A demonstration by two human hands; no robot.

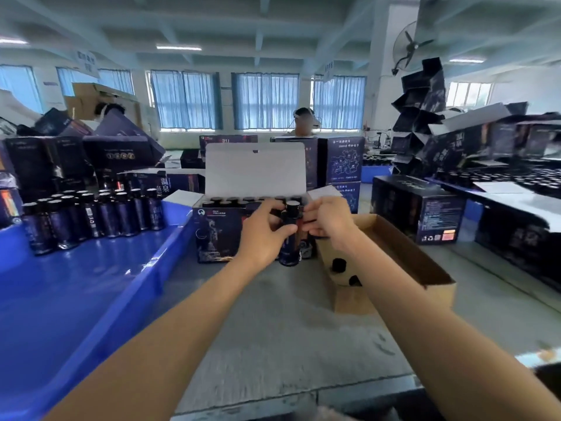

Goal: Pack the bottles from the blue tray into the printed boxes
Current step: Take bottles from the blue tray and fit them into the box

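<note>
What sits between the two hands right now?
A dark bottle, upright, held by the left hand and the right hand; the head view shows it.

Tray (91, 284) on the left of the table (273, 329), loose bottles (91, 214) standing at its far end. Open box (218, 235) centre, just right of the tray, packed bottles (243, 200) inside. Held bottle (290, 235) before the box, between left hand (264, 235) and right hand (329, 220). Carton (409, 253) right of the box; closed boxes (416, 205) behind it.
</note>
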